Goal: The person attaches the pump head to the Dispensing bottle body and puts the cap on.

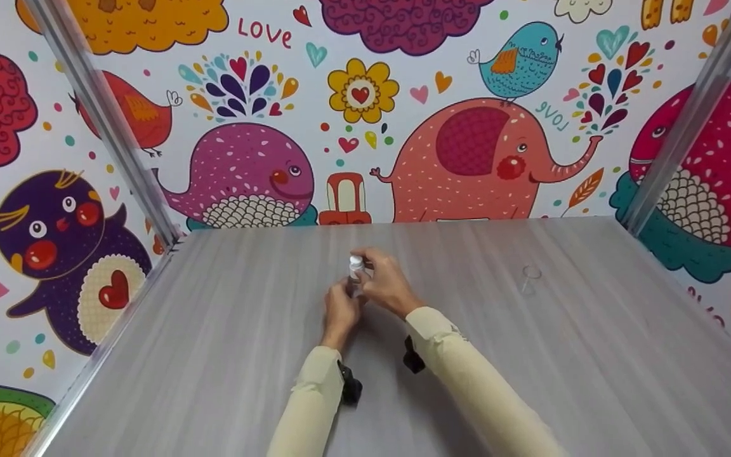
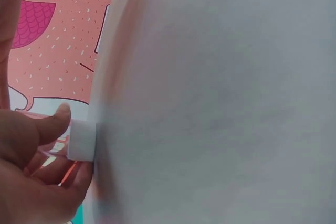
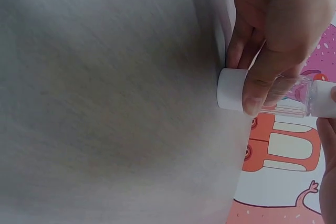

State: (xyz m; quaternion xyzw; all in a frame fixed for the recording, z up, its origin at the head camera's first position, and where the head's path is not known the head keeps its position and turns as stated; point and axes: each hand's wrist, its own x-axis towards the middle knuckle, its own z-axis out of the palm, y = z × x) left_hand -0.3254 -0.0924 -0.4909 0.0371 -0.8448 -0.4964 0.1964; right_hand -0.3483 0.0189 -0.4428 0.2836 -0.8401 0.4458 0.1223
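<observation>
Left hand [image 1: 341,309] in a grip round the clear bottle [image 3: 295,100] low down, right hand [image 1: 388,284] round its white top [image 3: 322,99].

Here's the tally: two hands, left hand [image 1: 341,310] and right hand [image 1: 388,284], two sleeves [image 1: 313,393] [image 1: 480,377], two black wrist devices [image 1: 350,384] [image 1: 414,357]! Bottles? One bottle [image 3: 294,103], with two white ends [image 3: 231,89] [image 3: 323,99] (yes, two, top and bottom both counted). One clear glass [image 1: 529,285], one bench [image 1: 213,330], two metal posts [image 1: 108,120] [image 1: 690,114]. And on the printed walls [image 1: 403,76], what a line-up: two whales [image 1: 245,158] [image 1: 717,158], two birds [image 1: 140,120] [image 1: 521,60], one penguin-like figure [image 1: 48,222], one flower [image 1: 372,112], one complete elephant [image 1: 460,190], one car [image 1: 345,214]!
</observation>
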